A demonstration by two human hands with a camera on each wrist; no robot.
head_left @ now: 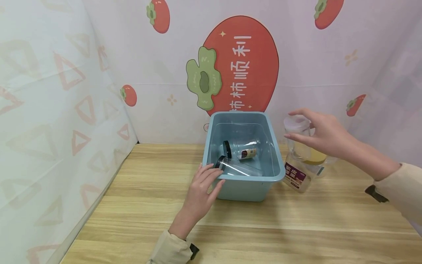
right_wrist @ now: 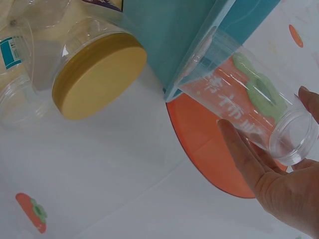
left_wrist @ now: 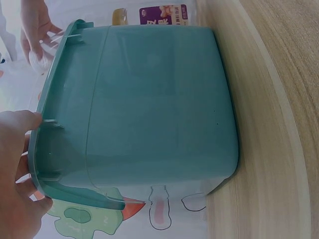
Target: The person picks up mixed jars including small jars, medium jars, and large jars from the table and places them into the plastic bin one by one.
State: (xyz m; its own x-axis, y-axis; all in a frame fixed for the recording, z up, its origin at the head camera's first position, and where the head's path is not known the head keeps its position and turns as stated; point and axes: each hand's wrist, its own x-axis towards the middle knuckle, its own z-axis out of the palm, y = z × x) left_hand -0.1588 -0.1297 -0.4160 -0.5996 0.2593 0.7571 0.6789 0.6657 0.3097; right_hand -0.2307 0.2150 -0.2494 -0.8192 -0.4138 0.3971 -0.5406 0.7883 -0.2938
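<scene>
My left hand [head_left: 201, 189] grips the near left rim of a blue plastic bin [head_left: 244, 178], its fingertips over the edge and the thumb on the outside. Two clear jars with black lids lie in the bin: one with a label [head_left: 248, 153] and a plain, slimmer one [head_left: 242, 168]. My right hand [head_left: 324, 134] holds a clear plastic jar [right_wrist: 234, 89] by its ringed end, thumb on one side and fingers on the other. In the head view this jar hangs above and right of the bin; whether it is capped I cannot tell.
Just right of the bin is a clear jar with a purple label [head_left: 294, 176] and a yellow lid [right_wrist: 99, 77]. Beside it stands another clear container with a teal label [right_wrist: 11, 52], partly hidden. A printed cloth [head_left: 171, 66] hangs behind the wooden table [head_left: 148, 205].
</scene>
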